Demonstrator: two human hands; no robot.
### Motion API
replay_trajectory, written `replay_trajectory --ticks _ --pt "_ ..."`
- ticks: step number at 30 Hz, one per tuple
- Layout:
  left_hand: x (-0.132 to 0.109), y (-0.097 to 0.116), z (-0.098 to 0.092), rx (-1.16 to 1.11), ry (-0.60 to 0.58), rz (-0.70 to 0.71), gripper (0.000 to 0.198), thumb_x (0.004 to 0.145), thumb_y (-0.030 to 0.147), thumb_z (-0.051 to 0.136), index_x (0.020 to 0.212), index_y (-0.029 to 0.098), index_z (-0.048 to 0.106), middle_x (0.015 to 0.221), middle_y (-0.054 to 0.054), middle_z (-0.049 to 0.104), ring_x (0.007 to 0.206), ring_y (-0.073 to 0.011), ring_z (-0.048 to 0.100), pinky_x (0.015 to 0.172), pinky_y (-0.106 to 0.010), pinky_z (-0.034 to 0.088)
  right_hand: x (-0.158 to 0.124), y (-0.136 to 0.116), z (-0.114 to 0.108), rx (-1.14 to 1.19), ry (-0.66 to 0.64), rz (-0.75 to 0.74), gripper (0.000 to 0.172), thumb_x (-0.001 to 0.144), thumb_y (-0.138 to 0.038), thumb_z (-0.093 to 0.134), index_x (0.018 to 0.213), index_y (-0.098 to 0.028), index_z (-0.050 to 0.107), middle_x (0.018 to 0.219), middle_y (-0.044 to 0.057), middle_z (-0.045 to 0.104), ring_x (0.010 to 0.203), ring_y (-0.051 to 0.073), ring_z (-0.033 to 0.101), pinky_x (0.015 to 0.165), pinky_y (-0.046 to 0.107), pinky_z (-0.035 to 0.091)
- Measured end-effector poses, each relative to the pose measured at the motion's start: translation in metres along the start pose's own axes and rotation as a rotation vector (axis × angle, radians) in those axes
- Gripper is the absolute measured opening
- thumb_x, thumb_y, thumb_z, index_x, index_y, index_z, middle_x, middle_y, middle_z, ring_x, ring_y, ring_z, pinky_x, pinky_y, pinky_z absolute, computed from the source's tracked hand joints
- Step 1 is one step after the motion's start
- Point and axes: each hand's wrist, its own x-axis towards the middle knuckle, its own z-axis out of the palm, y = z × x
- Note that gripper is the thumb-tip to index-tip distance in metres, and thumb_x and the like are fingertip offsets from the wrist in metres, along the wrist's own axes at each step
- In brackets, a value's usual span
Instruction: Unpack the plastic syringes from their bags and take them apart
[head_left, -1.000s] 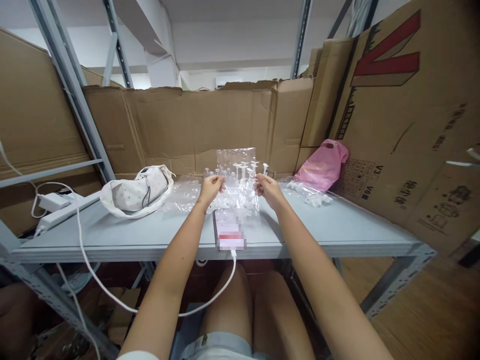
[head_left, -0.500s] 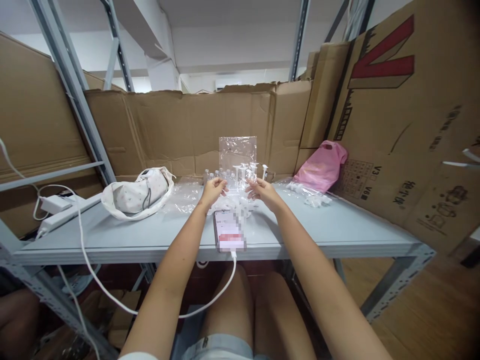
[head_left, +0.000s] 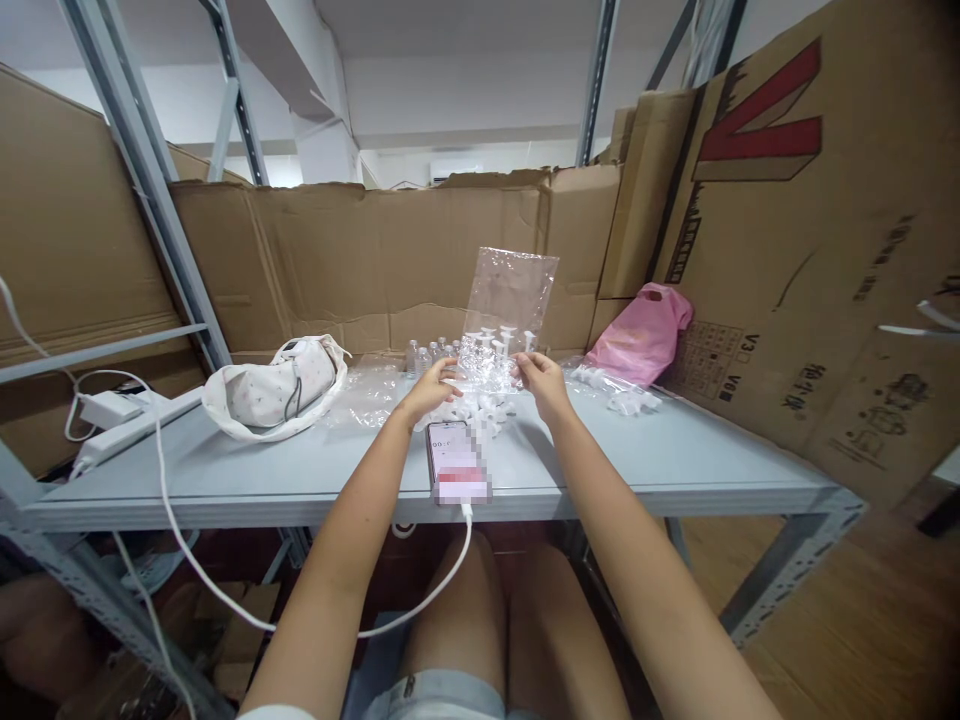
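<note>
A transparent plastic bag (head_left: 513, 290) stands up above the table, tilted to the right. My right hand (head_left: 543, 380) pinches its lower right edge. My left hand (head_left: 433, 388) is beside the bag's lower left side, its fingers apart; whether a fingertip touches the film cannot be made out. Several white pump heads (head_left: 507, 336) show behind or through the bag. To their left stand small transparent bottles (head_left: 423, 358). Under the hands lies a heap of small white plastic parts (head_left: 480, 410), too small to name.
A phone (head_left: 454, 460) on a white cable lies at the table's (head_left: 637, 460) front edge. A white cloth bag (head_left: 274, 390) and power strip (head_left: 142, 425) are at left. At right are a pink bag (head_left: 645, 335) and bagged white parts (head_left: 630, 398). Cardboard (head_left: 337, 260) walls the back.
The plastic bag has moved right and up and now leans to the right. My right hand has shifted right with it. My left hand's fingers have spread and let go of its left side.
</note>
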Motion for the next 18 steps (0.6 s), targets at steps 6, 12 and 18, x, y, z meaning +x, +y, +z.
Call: replay_trajectory --ticks 6,12,18 --pt "-0.0073 0.0060 0.0095 -0.104 -0.144 -0.017 0.070 0.069 0.016 0.073 0.132 0.017 0.041 0.119 -0.017 0.062 0.086 -0.0159 0.067 0.080 -0.032 0.048 0.0003 0.0020 -0.0012 -0.057 -0.013 -0.041 0.034 0.068 -0.048 0.069 0.081 -0.018 0.063 0.058 -0.003 0.055 0.049 0.009 0.043 0.046 0.022 0.035" --pt "-0.0013 0.0021 0.0094 -0.243 -0.032 0.024 0.043 0.074 0.022 0.072 0.112 0.012 0.054 0.092 -0.010 0.070 0.077 -0.0147 0.069 0.084 -0.033 0.050 -0.0012 0.0014 0.0006 -0.073 -0.121 -0.029 0.046 0.068 -0.058 0.067 0.091 -0.018 0.063 0.067 -0.001 0.059 0.054 0.010 0.051 0.049 0.022 0.039" --pt "0.0019 0.0009 0.0090 -0.303 0.097 0.040 0.029 0.074 0.020 0.073 0.096 0.012 0.057 0.083 -0.007 0.072 0.074 -0.0142 0.070 0.085 -0.034 0.052 -0.0068 -0.0004 0.0048 -0.022 -0.350 0.052 0.059 0.072 -0.065 0.062 0.110 -0.021 0.056 0.082 0.003 0.064 0.059 0.014 0.063 0.052 0.026 0.048"
